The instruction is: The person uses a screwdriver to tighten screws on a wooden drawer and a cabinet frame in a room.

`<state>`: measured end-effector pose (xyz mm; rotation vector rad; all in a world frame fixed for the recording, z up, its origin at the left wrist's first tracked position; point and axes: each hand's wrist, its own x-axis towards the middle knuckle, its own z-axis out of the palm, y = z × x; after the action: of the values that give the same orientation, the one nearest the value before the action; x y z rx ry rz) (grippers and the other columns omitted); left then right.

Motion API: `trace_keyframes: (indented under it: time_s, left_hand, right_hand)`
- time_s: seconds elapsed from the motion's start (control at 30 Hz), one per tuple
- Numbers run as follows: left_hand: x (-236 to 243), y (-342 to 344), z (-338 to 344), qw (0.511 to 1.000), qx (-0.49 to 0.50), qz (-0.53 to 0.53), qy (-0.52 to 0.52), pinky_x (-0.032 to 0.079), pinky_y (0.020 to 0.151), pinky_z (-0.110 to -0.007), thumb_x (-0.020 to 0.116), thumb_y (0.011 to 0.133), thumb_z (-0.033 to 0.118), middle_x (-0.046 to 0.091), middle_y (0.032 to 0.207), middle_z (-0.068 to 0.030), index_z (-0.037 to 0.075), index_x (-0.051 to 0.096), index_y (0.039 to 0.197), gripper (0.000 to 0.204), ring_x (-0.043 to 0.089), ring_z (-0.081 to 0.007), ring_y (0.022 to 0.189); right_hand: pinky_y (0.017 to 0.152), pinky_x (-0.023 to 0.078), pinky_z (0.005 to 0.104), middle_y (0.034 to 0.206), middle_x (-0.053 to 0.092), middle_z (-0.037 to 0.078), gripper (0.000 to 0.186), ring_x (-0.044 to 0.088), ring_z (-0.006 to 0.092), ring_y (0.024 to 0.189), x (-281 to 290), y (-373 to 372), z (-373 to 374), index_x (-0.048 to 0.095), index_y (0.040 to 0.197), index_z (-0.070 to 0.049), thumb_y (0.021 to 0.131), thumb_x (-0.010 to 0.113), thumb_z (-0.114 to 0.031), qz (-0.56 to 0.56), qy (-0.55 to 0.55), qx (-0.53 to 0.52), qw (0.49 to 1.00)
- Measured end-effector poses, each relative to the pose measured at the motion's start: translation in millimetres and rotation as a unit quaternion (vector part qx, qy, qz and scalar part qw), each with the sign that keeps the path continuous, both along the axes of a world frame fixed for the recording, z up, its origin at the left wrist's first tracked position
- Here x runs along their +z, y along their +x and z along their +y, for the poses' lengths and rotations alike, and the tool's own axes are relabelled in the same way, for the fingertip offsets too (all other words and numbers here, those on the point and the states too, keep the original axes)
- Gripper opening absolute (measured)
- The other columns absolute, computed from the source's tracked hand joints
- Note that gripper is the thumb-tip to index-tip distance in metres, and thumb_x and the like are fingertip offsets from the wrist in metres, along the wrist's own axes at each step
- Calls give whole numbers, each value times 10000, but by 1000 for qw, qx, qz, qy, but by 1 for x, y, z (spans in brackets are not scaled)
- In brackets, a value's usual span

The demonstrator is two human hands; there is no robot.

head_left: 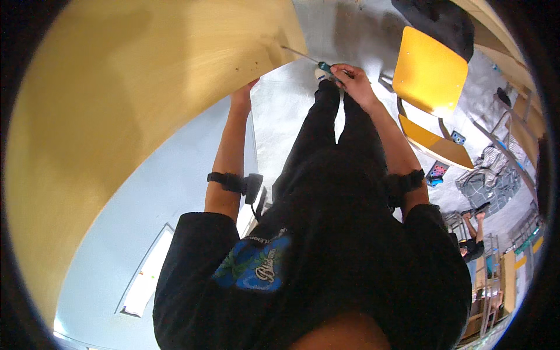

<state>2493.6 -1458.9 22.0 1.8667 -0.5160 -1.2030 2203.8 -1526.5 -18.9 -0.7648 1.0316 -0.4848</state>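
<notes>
My right hand (pixel 353 83) is closed around the dark green handle of a screwdriver (pixel 325 67). Its thin metal shaft points to the upper left, and the tip is at the corner of a large wooden panel (pixel 175 64); whether it touches the wood I cannot tell. Two small dark spots, like holes or screws, show near the panel's lower edge. At that edge my left hand (pixel 244 93) is tucked partly beneath the wood, which hides most of its fingers. Black straps with a small device sit on my forearms.
A yellow chair (pixel 431 73) stands to the right on the grey floor. Pale blue-grey surface (pixel 134 204) lies under the wooden panel. Farther right are a grey patterned cloth heap (pixel 493 181), small boxes (pixel 437 170), another person (pixel 473 245) and metal-framed furniture.
</notes>
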Motion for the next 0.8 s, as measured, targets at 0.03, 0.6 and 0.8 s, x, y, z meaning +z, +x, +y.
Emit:
trace_keyframes:
  time_s: [0.03, 0.6, 0.8]
  left_hand:
    - [-3, 0, 1, 1000, -1, -3, 9, 520, 828, -391, 461, 936, 182, 502, 1205, -88, 60, 438, 1225, 314, 522, -221, 1075]
    - [-2, -13, -2, 998, 54, 13, -29, 516, 830, -435, 503, 923, 252, 518, 1202, -71, 111, 441, 1211, 326, 549, -232, 1062]
    - [-8, -12, 1, 998, 63, -21, -22, 526, 796, -405, 511, 917, 322, 545, 1158, -65, 121, 463, 1190, 343, 563, -219, 1030]
  right_hand:
    - [531, 347, 196, 688, 532, -31, 237, 450, 48, 598, -3, 1, 6, 650, 1005, -38, 872, 618, -232, 9, 16, 17, 1000]
    - [505, 326, 212, 600, 490, -31, 263, 412, 39, 553, -15, 50, 37, 656, 998, 1, 866, 619, -223, -5, 12, 28, 1000]
    - [517, 345, 203, 607, 506, -28, 267, 436, 38, 560, -12, 48, 38, 649, 1013, 4, 869, 611, -217, -8, 40, 42, 998]
